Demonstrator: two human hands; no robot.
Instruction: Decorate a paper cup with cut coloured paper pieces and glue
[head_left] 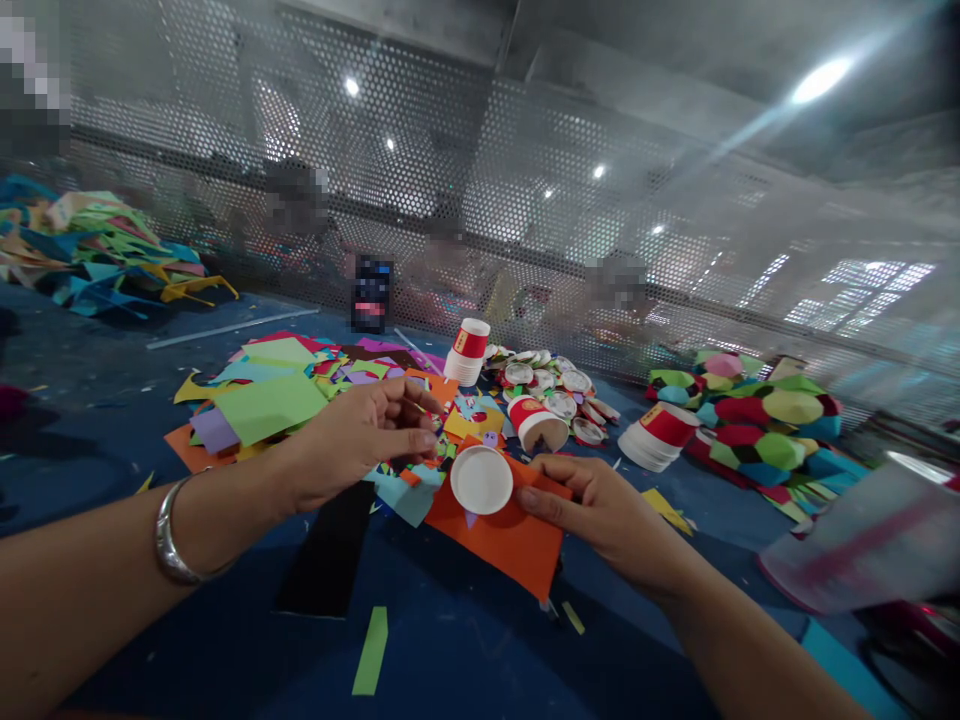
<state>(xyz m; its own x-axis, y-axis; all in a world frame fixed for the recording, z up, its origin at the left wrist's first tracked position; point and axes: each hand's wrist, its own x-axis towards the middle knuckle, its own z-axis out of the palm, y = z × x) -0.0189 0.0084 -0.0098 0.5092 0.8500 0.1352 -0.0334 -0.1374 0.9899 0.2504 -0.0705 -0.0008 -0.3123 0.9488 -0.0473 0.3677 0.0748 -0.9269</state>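
My right hand [581,500] pinches the right side of an orange sheet of paper [502,545], its thumb on top. On that sheet lies a white round disc [481,480] with a raised rim, like the bottom of a paper cup. My left hand [375,430] hovers to the left of the disc, thumb and bent fingers apart, nothing visible between them. A silver bangle [169,530] circles the left wrist. Below and beyond the hands are colored paper scraps, among them a pale blue piece [409,495]. Just behind the disc lies a tipped red-and-white paper cup [536,422], its side cut.
A stack of paper cups [466,352] stands behind, beside a heap of cut cup pieces [559,380]. Another cup stack [656,437] leans at right, near multicolored paper balls [765,410] and a translucent container [862,540]. Green sheets [270,405] lie left; a phone [372,293] stands behind.
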